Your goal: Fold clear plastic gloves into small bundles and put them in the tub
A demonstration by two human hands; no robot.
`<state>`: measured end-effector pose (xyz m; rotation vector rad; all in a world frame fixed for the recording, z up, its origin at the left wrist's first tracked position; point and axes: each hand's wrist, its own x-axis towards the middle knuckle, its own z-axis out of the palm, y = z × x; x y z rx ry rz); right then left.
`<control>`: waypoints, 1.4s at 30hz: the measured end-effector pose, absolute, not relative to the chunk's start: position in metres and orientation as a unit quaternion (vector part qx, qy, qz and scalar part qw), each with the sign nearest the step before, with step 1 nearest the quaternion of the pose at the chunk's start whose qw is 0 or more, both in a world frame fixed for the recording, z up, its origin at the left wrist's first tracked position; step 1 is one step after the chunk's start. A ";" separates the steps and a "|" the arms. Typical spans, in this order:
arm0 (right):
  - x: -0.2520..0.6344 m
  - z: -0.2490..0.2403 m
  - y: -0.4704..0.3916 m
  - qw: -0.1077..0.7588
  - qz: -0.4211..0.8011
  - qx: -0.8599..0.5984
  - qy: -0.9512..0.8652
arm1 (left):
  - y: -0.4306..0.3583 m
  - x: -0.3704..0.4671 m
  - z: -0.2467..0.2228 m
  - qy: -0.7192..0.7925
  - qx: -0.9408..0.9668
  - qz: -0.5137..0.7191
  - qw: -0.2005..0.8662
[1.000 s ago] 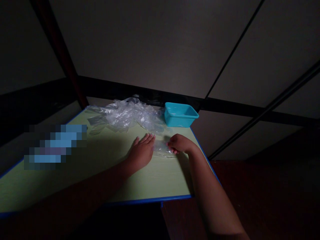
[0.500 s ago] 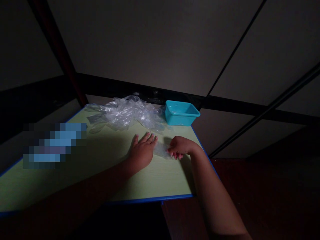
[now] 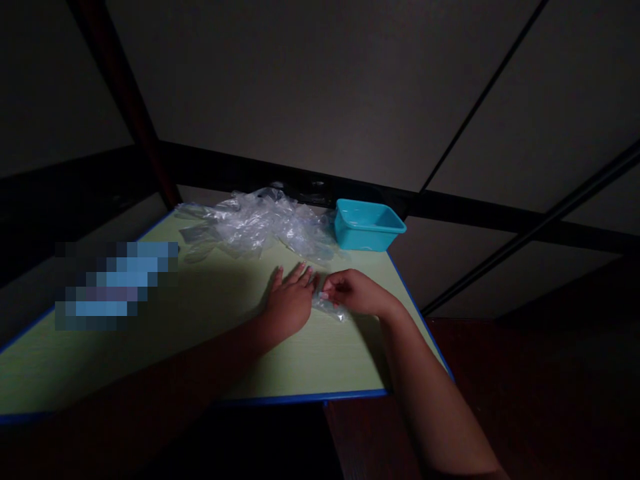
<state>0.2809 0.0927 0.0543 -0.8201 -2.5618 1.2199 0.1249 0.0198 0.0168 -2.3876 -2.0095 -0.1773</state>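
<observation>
My left hand (image 3: 290, 303) lies on the table with its fingers spread, its fingertips beside a small clear plastic bag (image 3: 336, 311). Close to its right, my right hand (image 3: 350, 291) is bent over that bag with thumb and fingers pinched together; what lies between the fingertips is too small to make out. The bag rests on the tabletop, partly hidden under both hands. Behind them spreads a heap of crumpled clear plastic bags (image 3: 265, 223).
A turquoise plastic bin (image 3: 369, 239) stands at the back right corner of the pale green table (image 3: 300, 363), which has a blue edge. A blurred-out blue object (image 3: 125, 275) lies at the left. Panelled walls rise behind the table.
My right hand has moved left, closer to my left hand, and more of the bag's right end shows. My left hand remains spread flat. The view has shifted slightly.
</observation>
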 end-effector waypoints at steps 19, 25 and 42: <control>0.277 0.059 0.091 -0.161 0.347 -0.407 -0.830 | 0.022 0.113 0.009 -0.628 -0.776 -0.054 -0.005; 0.279 0.060 0.092 -0.161 0.342 -0.396 -0.837 | 0.021 0.102 0.027 -0.553 -0.833 -0.014 -0.015; 0.291 0.059 0.103 -0.186 0.332 -0.364 -0.850 | 0.037 0.085 0.005 -0.500 -0.865 -0.021 -0.042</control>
